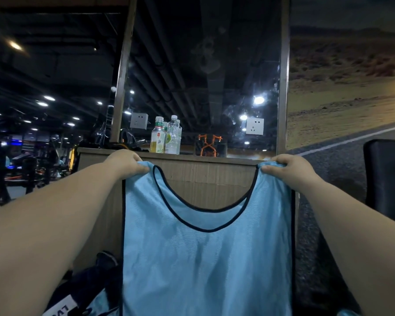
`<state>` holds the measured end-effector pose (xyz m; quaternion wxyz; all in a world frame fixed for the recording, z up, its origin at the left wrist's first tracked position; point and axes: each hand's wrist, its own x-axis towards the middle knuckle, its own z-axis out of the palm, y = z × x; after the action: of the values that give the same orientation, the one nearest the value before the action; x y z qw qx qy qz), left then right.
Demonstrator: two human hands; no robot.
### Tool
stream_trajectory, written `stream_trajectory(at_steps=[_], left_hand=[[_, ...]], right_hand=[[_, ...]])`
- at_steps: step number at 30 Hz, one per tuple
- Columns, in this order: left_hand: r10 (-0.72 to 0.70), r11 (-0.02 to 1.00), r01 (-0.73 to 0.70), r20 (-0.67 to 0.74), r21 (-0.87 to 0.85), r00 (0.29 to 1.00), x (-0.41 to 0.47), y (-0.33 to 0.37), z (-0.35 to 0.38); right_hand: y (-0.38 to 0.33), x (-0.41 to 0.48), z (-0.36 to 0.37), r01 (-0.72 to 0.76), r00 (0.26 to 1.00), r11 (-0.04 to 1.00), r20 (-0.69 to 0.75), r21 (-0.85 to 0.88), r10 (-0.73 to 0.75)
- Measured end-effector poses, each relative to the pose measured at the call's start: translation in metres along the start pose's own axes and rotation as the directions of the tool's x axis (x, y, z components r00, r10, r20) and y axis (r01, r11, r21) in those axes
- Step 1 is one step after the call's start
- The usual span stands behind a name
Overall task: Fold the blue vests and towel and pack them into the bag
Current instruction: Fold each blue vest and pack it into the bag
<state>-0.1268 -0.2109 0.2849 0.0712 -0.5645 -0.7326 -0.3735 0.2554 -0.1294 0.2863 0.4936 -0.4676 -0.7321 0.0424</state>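
Blue vest (205,258) hangs mid-frame, spread between my left hand (126,164) and right hand (287,167), fingers (268,171) pinched on each shoulder strap. I judge it light, limp and slippery; the straps look the best hold.

One blue vest (205,258) is counted, with two hands: left hand (123,164), right hand (287,167). Bottles number two for certain, a yellow-filled bottle (158,139) and a clear bottle (174,136). White sockets number two: left socket (139,120), right socket (255,126).
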Motion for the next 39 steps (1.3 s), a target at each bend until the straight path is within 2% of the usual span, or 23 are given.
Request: stream_trajectory(at_steps=[7,12,17,21,23,26,29,34,39], left_hand=[[0.036,0.999,-0.036,-0.046,0.019,0.998,0.006,0.000,-0.001],[0.097,0.995,-0.097,-0.022,0.024,0.995,0.006,0.003,0.000],[0.110,0.994,-0.110,-0.005,-0.026,0.994,0.005,0.008,0.003],[0.095,0.988,-0.092,0.019,-0.124,0.995,0.003,0.018,0.008],[0.068,0.955,-0.047,0.064,-0.292,0.996,0.002,0.026,0.012],[0.028,0.839,0.094,0.216,-0.536,0.976,-0.005,0.043,0.018],[0.046,0.800,0.122,0.263,-0.587,0.964,-0.009,0.061,0.024],[0.077,0.753,0.125,0.275,-0.646,0.958,-0.019,0.086,0.032],[0.181,0.753,0.075,0.316,-0.653,0.931,-0.027,0.099,0.040]], right_hand=[[0.002,0.000,-0.004,0.011,0.998,0.997,-0.054,-0.074,-0.015],[0.003,0.002,-0.006,-0.025,0.993,0.986,-0.118,-0.164,0.006],[-0.005,0.001,-0.007,-0.071,0.992,0.967,-0.119,-0.244,0.043],[-0.019,-0.001,-0.003,-0.090,0.994,0.935,-0.093,-0.342,0.061],[-0.029,-0.002,0.003,-0.082,0.994,0.933,-0.097,-0.351,0.051],[-0.047,-0.003,0.014,-0.055,0.998,0.958,-0.053,-0.281,0.042],[-0.068,-0.007,0.026,-0.047,0.999,0.977,0.014,-0.209,0.051],[-0.097,-0.017,0.052,-0.037,0.997,0.999,0.061,0.013,0.036],[-0.110,-0.027,0.073,-0.092,0.981,0.958,0.190,0.271,0.040]])
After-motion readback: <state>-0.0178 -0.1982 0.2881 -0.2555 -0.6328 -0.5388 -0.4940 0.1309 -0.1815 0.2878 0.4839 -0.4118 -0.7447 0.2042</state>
